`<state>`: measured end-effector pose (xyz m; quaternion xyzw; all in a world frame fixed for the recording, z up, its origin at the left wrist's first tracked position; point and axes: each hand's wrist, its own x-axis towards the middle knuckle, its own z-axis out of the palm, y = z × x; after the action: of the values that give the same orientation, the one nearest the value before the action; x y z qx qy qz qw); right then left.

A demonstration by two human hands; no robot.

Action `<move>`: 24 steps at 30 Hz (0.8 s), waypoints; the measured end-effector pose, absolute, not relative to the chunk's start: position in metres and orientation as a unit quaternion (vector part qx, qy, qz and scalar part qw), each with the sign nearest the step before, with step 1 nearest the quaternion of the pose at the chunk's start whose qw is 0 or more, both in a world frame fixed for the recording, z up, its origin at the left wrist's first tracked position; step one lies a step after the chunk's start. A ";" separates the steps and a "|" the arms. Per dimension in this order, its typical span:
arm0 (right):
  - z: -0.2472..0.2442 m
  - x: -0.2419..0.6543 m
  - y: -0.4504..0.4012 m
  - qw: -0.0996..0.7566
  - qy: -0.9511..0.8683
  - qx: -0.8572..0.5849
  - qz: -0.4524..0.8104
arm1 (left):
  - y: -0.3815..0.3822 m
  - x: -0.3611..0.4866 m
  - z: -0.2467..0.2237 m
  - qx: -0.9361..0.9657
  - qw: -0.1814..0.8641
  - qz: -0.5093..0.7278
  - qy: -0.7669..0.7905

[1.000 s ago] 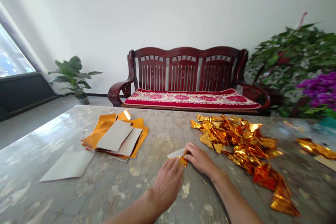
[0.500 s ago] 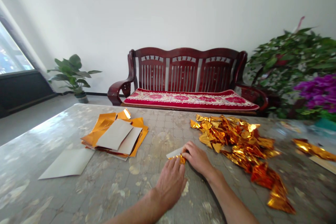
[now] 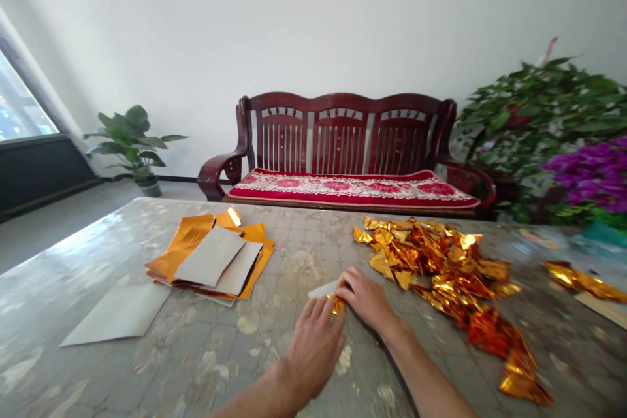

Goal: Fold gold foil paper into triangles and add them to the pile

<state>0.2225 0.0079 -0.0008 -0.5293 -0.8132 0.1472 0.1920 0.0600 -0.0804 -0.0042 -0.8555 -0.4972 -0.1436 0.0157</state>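
A small piece of gold foil paper (image 3: 336, 304) with a pale backing lies on the table in front of me, partly folded. My left hand (image 3: 316, 341) presses on its near side, fingers bent over it and hiding much of it. From the right, my right hand (image 3: 366, 299) pinches the same paper, thumb and fingertips together. The pale side of the sheet shows beyond the fingers. To the right of both hands spreads a heap of folded gold foil pieces (image 3: 431, 255). On the left is a stack of foil sheets (image 3: 189, 238), some with the pale side up.
One loose pale sheet (image 3: 117, 315) lies left of the stack. At the table's right are another foil strip (image 3: 585, 279) and clear plastic (image 3: 533, 240). Behind the patterned table (image 3: 274, 366) stands a wooden bench (image 3: 343, 137), with potted plants (image 3: 134, 137) either side.
Less of the foil shows now, with the left fingers further over it and the hands still close together. The whole view has shifted slightly.
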 end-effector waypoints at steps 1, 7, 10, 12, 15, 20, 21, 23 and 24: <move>-0.001 0.223 0.008 0.189 -0.819 -0.524 0.140 | -0.078 0.055 -0.002 -0.862 0.015 -0.141 -0.487; 0.002 0.227 0.006 0.190 -0.838 -0.493 0.139 | -0.069 0.034 0.011 -0.886 -0.015 -0.134 -0.443; 0.002 0.225 0.005 0.195 -0.828 -0.505 0.145 | -0.069 0.034 0.008 -0.884 -0.028 -0.138 -0.445; 0.001 0.224 0.005 0.197 -0.823 -0.514 0.142 | -0.070 0.035 0.004 -0.883 -0.028 -0.147 -0.446; -0.001 0.222 0.006 0.195 -0.818 -0.523 0.137 | -0.072 0.035 0.001 -0.882 -0.026 -0.153 -0.445; -0.003 0.221 0.005 0.199 -0.823 -0.518 0.126 | -0.075 0.033 0.003 -0.879 -0.026 -0.141 -0.454; -0.003 0.221 0.004 0.202 -0.824 -0.516 0.118 | -0.076 0.032 0.003 -0.878 -0.024 -0.138 -0.457; -0.002 0.220 0.002 0.205 -0.833 -0.504 0.100 | -0.078 0.031 0.003 -0.877 -0.023 -0.133 -0.461; -0.001 0.220 0.001 0.206 -0.839 -0.495 0.091 | -0.078 0.030 0.003 -0.877 -0.023 -0.131 -0.462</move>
<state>0.2200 0.0015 -0.0015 -0.4948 -0.8394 0.0905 0.2058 0.0301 -0.0781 0.0028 -0.8771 -0.4615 -0.1313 -0.0227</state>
